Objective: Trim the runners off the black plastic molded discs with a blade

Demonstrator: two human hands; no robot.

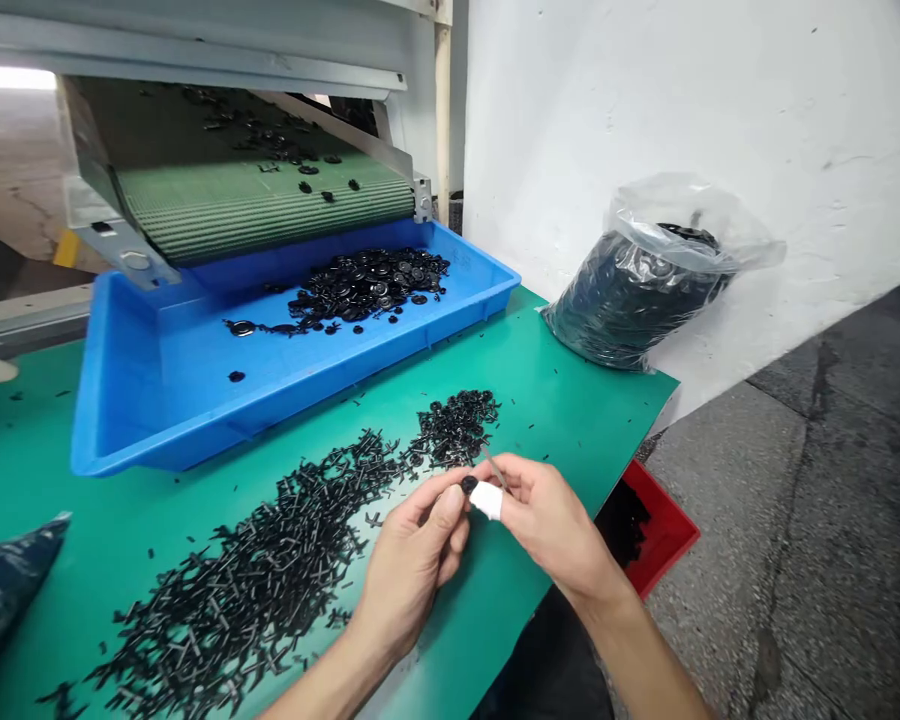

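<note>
My left hand [420,550] pinches a small round black part [469,485] between thumb and fingertips. Touching the same part from the right is my right hand [544,510], whose thumb has a white wrap [486,500]. A thin, greyish tool [495,468] sticks up from the right hand's fingers. Both hands meet above the green table mat [495,590]. Just behind them is a pile of small round black parts [457,425]. To the left spreads a long heap of thin black pieces [270,570].
A blue tray [240,400] holding black round parts sits under a green conveyor belt [270,205]. A filled clear bag [630,290] leans on the white wall. A red bin [671,535] stands below the right edge; another bag [11,585] lies at far left.
</note>
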